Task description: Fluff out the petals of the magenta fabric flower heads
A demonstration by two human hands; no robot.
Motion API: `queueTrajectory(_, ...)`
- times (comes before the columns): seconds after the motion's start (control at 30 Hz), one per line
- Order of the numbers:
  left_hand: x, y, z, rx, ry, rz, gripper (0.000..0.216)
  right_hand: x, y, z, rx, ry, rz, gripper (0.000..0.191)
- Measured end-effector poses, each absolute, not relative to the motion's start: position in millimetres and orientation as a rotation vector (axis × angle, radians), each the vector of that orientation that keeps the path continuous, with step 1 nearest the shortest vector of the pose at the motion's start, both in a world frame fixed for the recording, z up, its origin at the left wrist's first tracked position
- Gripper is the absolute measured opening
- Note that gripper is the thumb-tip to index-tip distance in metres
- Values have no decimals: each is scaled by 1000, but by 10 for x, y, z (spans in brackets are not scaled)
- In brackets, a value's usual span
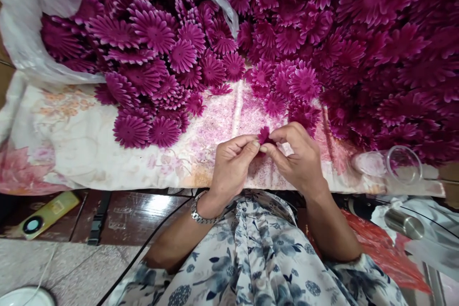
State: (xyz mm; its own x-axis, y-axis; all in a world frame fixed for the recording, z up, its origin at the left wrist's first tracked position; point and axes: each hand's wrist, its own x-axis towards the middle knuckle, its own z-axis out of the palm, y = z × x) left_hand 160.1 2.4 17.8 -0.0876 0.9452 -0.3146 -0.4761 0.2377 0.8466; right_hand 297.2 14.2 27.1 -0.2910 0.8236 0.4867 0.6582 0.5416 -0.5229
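Between my two hands, above the near edge of the cloth, is a small magenta artificial flower piece (264,134). My left hand (234,158) pinches it from the left with thumb and index finger. From the right, my right hand (296,153) pinches the same piece, its thumb close to the left thumb. The fingertips hide part of the piece. Beyond the hands lie loose magenta flower heads (274,103) on the cloth. A pile of flower heads (154,33) spills from a clear plastic bag (21,33) at the left.
A large heap of magenta flowers (387,52) fills the right side. A clear plastic cup (404,165) lies at the right on the floral cloth (82,148). Below the edge are a yellow phone (52,215), a black strap (98,222) and a metal cylinder (404,224).
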Motion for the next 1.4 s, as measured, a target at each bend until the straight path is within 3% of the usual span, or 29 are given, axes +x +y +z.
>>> queueTrajectory(0.23,1573,-43,71,608,1033,1312,10,2980,139,209,-1231,-1930,570,8)
queueTrajectory(0.37,1577,-56,51,597,1010,1328,8,2964,103,226,-1287,-1958,437,3)
queueTrajectory(0.53,1575,-55,50,652,1020,1303,6,2910,62,231,-1247,-2050,241,15)
queueTrajectory(1.17,1478,-85,30,995,1024,1106,20,2891,-15,271,-1217,-1959,270,24)
queueTrajectory(1.4,1404,-61,82,883,1060,1236,19,3130,58,245,-1341,-1838,114,27)
